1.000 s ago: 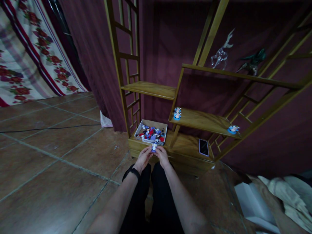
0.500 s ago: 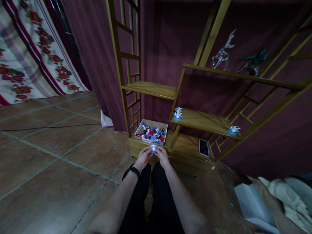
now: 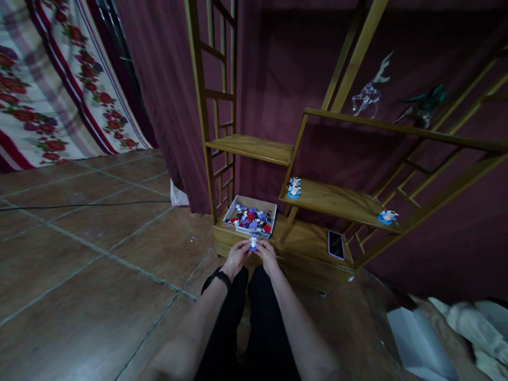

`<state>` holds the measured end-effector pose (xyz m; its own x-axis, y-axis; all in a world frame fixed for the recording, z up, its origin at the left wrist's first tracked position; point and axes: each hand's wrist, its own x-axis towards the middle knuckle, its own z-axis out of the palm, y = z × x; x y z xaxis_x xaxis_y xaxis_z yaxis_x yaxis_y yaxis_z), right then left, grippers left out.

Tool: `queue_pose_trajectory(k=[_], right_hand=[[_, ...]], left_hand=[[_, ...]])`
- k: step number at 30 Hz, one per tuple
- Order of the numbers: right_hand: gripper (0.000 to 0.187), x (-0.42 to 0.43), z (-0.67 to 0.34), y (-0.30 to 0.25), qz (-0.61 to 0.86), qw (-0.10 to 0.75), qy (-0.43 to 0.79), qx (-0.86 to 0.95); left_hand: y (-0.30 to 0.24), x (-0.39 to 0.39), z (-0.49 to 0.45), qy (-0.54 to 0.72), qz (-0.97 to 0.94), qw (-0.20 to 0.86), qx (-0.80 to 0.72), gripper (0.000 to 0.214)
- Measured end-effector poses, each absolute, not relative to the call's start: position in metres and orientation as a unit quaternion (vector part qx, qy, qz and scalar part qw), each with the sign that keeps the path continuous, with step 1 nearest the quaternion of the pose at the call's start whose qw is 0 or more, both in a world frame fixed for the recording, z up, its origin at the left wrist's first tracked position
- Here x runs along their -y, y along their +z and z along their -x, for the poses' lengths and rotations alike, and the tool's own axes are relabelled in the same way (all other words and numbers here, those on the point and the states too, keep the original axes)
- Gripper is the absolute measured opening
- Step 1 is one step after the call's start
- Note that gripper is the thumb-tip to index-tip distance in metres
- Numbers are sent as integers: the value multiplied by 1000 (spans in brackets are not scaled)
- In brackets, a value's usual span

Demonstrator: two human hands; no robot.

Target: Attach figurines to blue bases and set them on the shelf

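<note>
ok so the little purple and white figurine (image 3: 253, 242) is up in front of the person's knees, pinched by the fingertips of the left hand (image 3: 237, 255) and the right hand (image 3: 267, 254), one per side. Just beyond the grip sits an open box (image 3: 260, 203) heaped with more figurines (image 3: 253, 218). Right of the grip and higher, a shelf (image 3: 337, 201) holds blue-based ones. My worry: it's fingertips only, so if either side eases off it could slip onto the tiled floor (image 3: 99, 296)
</note>
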<state>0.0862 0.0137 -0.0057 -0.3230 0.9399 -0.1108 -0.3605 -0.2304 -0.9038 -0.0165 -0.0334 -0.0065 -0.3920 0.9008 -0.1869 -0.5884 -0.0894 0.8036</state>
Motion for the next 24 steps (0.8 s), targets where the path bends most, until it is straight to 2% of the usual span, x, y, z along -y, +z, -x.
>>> queue_pose_trajectory(k=[24], right_hand=[[24,-13,-88,-7,347,467,705,406]], left_hand=[[-7,35,14,711,-188,525,-428,24]])
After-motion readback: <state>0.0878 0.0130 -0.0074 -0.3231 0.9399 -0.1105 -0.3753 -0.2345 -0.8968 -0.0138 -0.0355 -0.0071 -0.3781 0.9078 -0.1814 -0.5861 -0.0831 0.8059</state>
